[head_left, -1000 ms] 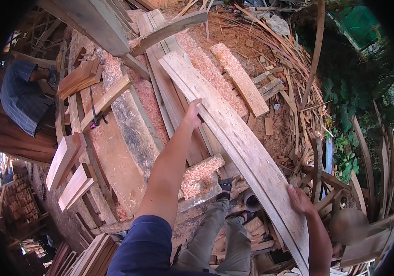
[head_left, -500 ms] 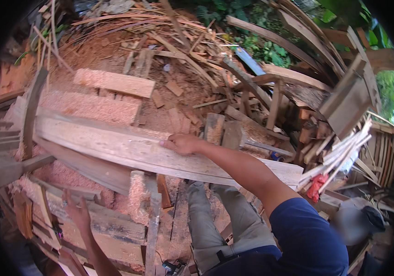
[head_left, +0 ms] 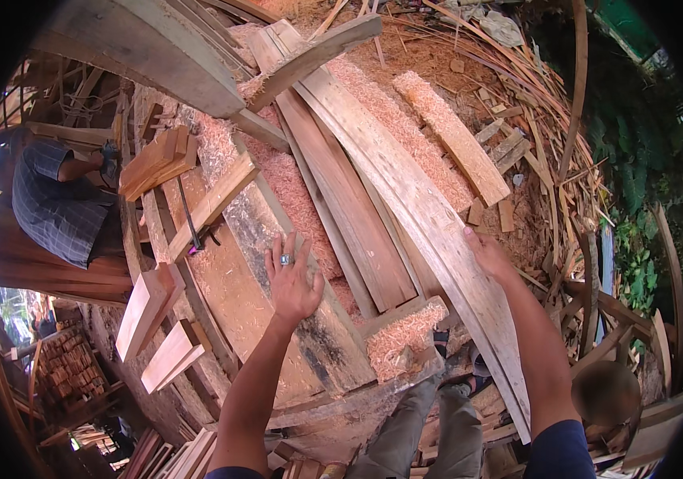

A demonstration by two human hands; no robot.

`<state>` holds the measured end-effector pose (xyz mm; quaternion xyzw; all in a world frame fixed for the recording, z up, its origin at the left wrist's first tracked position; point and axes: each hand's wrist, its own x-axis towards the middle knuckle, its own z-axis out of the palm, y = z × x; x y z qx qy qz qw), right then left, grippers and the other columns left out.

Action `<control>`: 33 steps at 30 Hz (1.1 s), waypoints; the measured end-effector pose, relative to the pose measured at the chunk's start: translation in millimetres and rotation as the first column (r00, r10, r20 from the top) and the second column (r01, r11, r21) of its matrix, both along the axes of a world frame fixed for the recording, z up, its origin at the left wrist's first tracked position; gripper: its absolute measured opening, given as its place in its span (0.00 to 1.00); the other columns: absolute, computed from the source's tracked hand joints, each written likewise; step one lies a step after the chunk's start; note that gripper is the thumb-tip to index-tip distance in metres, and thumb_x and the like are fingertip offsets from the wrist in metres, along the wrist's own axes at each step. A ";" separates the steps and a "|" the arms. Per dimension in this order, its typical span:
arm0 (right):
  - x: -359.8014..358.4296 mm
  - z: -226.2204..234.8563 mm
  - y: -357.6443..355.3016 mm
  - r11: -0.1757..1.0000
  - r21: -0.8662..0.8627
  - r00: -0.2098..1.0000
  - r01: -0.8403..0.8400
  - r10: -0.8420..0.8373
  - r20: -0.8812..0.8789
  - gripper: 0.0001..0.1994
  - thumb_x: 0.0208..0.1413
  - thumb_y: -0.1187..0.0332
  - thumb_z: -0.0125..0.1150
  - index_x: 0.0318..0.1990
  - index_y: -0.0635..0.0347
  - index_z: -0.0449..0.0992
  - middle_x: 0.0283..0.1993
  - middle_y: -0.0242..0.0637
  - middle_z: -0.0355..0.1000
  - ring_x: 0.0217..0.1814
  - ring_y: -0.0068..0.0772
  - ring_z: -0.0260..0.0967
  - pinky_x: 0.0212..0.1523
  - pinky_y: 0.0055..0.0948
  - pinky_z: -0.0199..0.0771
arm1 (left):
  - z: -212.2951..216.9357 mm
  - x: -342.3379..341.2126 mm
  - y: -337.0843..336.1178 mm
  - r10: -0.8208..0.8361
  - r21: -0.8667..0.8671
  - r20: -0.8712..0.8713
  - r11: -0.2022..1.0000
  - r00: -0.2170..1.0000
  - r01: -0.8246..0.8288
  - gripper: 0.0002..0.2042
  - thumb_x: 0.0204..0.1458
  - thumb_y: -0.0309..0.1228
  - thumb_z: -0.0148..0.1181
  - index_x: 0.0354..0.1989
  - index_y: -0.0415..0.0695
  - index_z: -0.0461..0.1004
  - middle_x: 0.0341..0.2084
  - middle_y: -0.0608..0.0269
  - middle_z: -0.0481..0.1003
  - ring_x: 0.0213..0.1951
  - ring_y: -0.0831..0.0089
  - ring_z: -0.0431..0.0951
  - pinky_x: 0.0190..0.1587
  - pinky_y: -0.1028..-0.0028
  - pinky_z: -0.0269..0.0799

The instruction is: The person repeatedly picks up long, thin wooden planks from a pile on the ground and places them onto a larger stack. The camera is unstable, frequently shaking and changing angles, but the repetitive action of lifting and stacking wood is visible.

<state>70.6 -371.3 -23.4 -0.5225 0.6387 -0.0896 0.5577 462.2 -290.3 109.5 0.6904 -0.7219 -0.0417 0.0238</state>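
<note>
**Hands on a curved plank amid sawdust**

At far left, another person in a checked shirt [head_left: 54,203] is crouching beside stacked short boards [head_left: 154,160]. The left hand [head_left: 292,275] is hovering with its 5 fingers spread wide, gripping nothing, above a sawdust-covered wide board [head_left: 278,319]. Further right, the long curved plank [head_left: 429,223] is lying diagonally across the pile, and the right hand [head_left: 489,257] is resting on its right edge, fingers curled loosely against it.

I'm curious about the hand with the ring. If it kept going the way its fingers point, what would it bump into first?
Probably the sawdust-covered plank just beyond the left hand; the fingers point up along it, though depth is hard to judge here.
</note>
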 end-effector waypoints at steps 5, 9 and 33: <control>50.8 12.7 -48.4 1.000 -0.002 0.987 -0.029 0.029 -0.161 0.42 0.58 0.34 0.44 0.54 0.73 0.72 0.53 0.62 0.71 0.58 0.54 0.69 0.59 0.39 0.66 | 2.8 -3.3 -2.2 0.039 0.026 -0.023 0.999 0.999 -0.038 0.31 0.45 0.36 0.53 0.62 0.42 0.64 0.65 0.47 0.57 0.70 0.46 0.44 0.69 0.46 0.33; 79.5 -13.3 -85.7 0.999 -0.038 0.993 -0.017 0.012 -0.117 0.45 0.55 0.31 0.46 0.56 0.75 0.70 0.56 0.64 0.68 0.62 0.54 0.66 0.62 0.39 0.63 | 6.3 -4.5 -3.6 0.046 0.063 -0.027 0.997 0.999 -0.045 0.30 0.44 0.36 0.53 0.60 0.40 0.65 0.64 0.46 0.57 0.70 0.46 0.45 0.69 0.45 0.34; 243.1 -73.4 -275.6 0.975 -0.176 0.985 -0.135 0.112 -0.132 0.48 0.53 0.28 0.45 0.51 0.77 0.73 0.53 0.65 0.70 0.60 0.55 0.68 0.62 0.39 0.64 | 8.4 6.7 -13.9 0.078 0.196 -0.082 0.979 0.994 -0.061 0.27 0.44 0.39 0.53 0.56 0.45 0.70 0.65 0.48 0.56 0.69 0.42 0.46 0.67 0.44 0.33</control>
